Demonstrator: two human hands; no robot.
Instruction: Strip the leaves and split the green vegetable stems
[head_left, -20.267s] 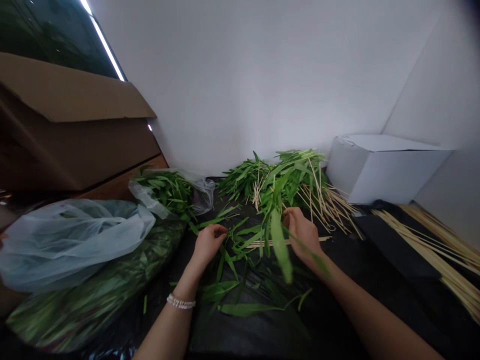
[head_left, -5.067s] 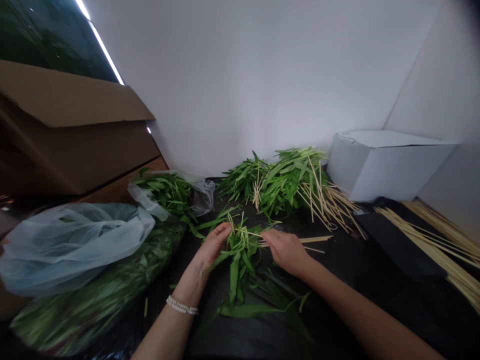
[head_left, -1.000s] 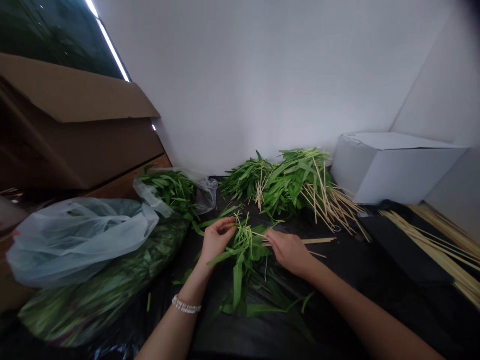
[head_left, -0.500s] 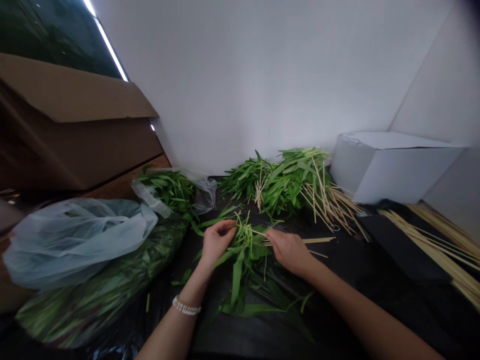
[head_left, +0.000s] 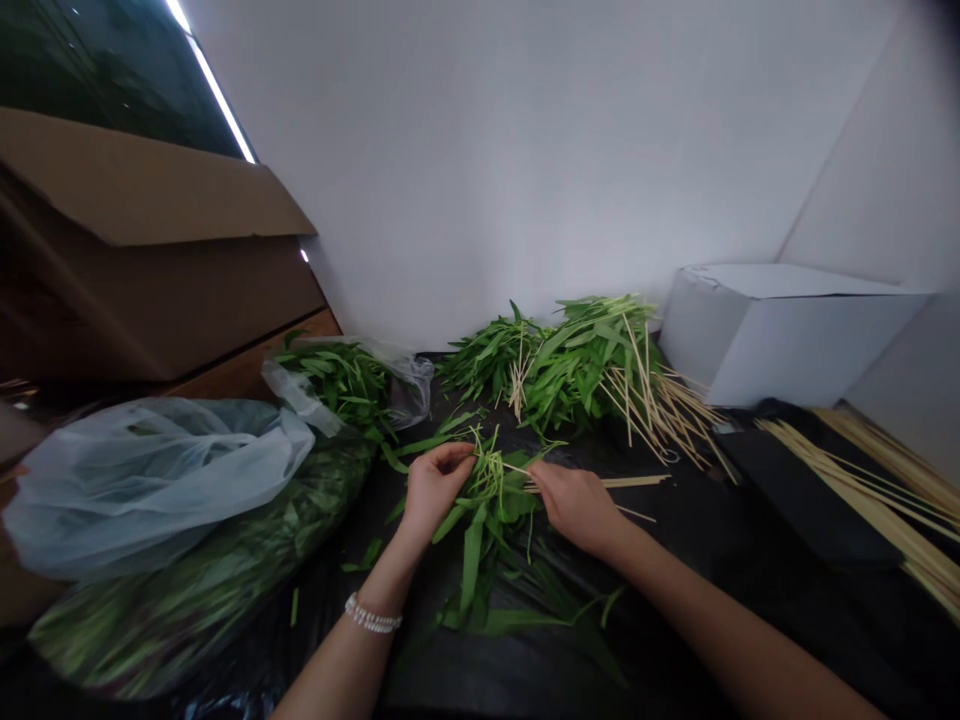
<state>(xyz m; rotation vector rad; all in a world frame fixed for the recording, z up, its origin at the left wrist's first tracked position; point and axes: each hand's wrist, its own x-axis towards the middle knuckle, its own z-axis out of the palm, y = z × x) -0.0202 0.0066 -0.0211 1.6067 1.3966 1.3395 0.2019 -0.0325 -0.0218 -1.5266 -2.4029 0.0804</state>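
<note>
Between my hands is a bunch of leafy green stems (head_left: 491,480), its leaves hanging toward me over the black surface. My left hand (head_left: 441,482), with a beaded bracelet at the wrist, pinches the stem ends at the bunch's left side. My right hand (head_left: 574,500) is closed on a thin wooden skewer (head_left: 516,468) whose tip end runs into the stems from the right. Several loose skewers (head_left: 634,482) lie under and beyond my right hand. Loose leaves (head_left: 517,618) are spread below the bunch.
Skewered greens (head_left: 577,370) are piled at the back against the wall. On the left are bags of greens (head_left: 322,490) and a cardboard box (head_left: 165,280). To the right stand a white box (head_left: 787,330), a black flat block (head_left: 810,500) and long skewers (head_left: 847,470).
Almost nothing differs. Both hands keep their hold, and my right hand has edged slightly left, toward the stems, with the skewer.
</note>
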